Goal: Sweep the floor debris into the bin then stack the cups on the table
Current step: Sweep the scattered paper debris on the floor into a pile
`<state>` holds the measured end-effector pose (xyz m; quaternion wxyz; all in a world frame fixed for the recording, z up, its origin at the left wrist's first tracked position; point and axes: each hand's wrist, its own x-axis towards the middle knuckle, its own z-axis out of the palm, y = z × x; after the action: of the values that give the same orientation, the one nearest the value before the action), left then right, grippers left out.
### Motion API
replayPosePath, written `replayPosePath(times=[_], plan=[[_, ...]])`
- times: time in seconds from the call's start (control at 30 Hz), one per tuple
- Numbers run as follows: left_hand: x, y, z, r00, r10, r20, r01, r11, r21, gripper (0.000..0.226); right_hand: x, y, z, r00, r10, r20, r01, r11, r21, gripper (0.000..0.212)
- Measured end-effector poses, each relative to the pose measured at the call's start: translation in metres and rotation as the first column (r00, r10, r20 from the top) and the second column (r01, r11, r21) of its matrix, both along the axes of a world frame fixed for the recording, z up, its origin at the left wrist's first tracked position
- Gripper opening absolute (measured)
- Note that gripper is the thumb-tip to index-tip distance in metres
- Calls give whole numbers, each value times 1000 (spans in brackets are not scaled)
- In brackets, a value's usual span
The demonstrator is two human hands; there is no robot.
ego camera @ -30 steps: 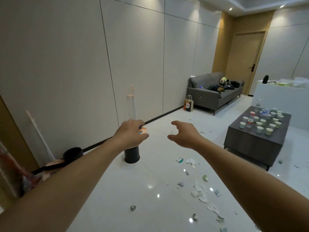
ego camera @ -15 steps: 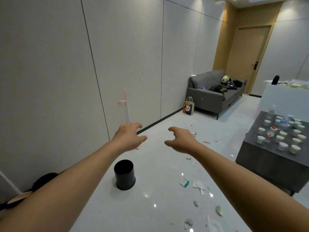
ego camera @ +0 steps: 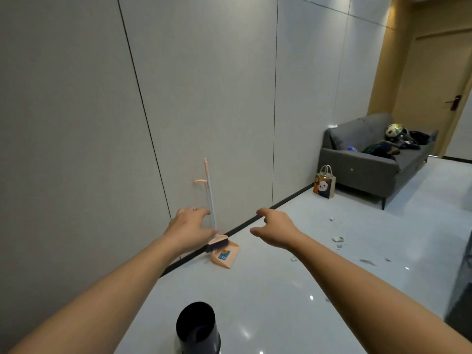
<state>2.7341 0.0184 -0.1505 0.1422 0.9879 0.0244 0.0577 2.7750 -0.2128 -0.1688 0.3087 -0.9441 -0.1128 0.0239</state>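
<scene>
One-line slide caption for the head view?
Both hands, left and right, reach toward the broom and dustpan by the wall.

Both bare arms stretch forward from the bottom corners toward 12 o'clock, held apart. The left hand [ego camera: 190, 229] is palm-down, its fingers spread and loosely curved, holding nothing. The right hand [ego camera: 277, 229] sits level with it, fingers loosely curled inward toward 9 o'clock, also empty.

One head-worn wide-angle view, looking forward and slightly down along both outstretched arms, facing the panelled wall [ego camera: 76, 123] at an angle, black bin [ego camera: 198, 328] close underfoot, grey sofa [ego camera: 370, 159] far off at right
</scene>
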Motion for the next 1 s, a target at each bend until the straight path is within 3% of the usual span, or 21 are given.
replayPosePath(times=[0.4,0.67,1.0], plan=[[294,87,-53,997,25,-66,-30,997,-64,63,293,97,-58,992,72,-104,-76,997,-28,65],[492,170,-88,979,60,-195,-94,981,-170,62,477,172,-93,960,62,-273,-85,994,-73,65],[663,232,-139,950,151,-272,-202,964,-173,63,663,233,-150,882,81,-465,-67,997,46,57]])
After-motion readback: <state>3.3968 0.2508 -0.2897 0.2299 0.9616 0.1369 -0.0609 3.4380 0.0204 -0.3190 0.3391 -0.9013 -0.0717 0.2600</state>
